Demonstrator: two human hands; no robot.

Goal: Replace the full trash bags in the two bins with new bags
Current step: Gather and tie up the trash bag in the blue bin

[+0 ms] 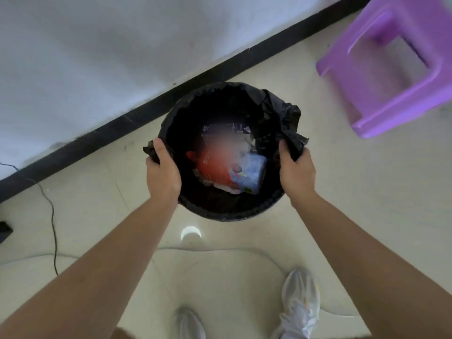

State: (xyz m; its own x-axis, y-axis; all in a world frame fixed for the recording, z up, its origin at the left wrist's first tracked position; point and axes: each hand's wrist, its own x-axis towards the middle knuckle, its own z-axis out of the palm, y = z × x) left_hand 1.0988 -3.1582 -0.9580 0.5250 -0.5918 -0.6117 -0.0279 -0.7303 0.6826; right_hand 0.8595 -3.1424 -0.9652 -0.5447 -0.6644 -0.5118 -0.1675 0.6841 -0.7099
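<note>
Both hands are on the black trash bag [274,113], which sits in a round black bin [230,212] on glossy pale floor tiles [354,192]. The left hand [162,172] has its fingers curled over the bag's edge on the left side of the rim, pinching a little flap of thin film. The right hand [296,170] grips a bunched, crinkly wad of the same plastic on the right side.

Between the two sets of fingers, down inside the bag, there's a shiny red packet [211,167], some bluish see-through plastic [253,174] and a dark flat box [221,129], partly blurred.

Beyond the fingertips runs a matte black baseboard [97,138]. Past the right fingers, well apart, sits a smooth purple plastic stool [396,99].
</note>
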